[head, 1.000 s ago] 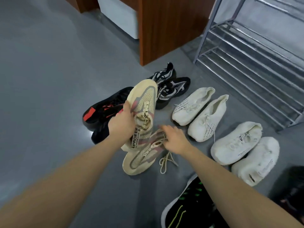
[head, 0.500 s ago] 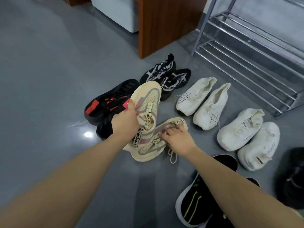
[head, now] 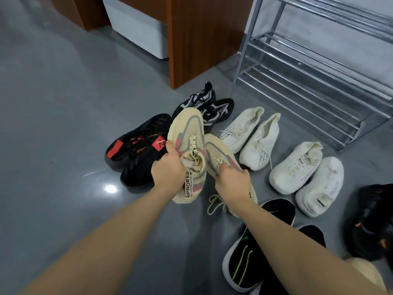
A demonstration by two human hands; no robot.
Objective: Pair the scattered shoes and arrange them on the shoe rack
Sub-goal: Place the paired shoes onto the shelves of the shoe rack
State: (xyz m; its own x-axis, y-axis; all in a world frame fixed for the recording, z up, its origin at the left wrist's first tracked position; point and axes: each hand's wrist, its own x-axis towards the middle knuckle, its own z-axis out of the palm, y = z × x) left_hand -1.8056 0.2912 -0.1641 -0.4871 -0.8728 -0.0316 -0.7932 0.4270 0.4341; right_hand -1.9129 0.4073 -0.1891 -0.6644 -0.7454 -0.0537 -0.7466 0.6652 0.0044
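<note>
Beige sneakers, both of them, are being held up off the grey floor, toes pointing away from the person. Left hand is gripping the left beige sneaker w/ fingers curled round its collar & tongue; its heel strap w/ black lettering is hanging down below the hand. Right hand is pinching the right beige sneaker at its lace area, thumb on top; a loose lace is dangling under the wrist. The 2 sneakers are lying side by side, touching.

Other pairs are sitting on the floor around them: black-and-red pair just left of the left hand, black-and-white patterned pair beyond the beige toes, a white knit pair to the right, another white pair further right & nearer. Black pair w/ green laces is lying partly under the right forearm. Dark shoes at the right edge are blurred.

Metal shoe rack is standing at upper right, well apart from the hands, next to a wooden cabinet.
</note>
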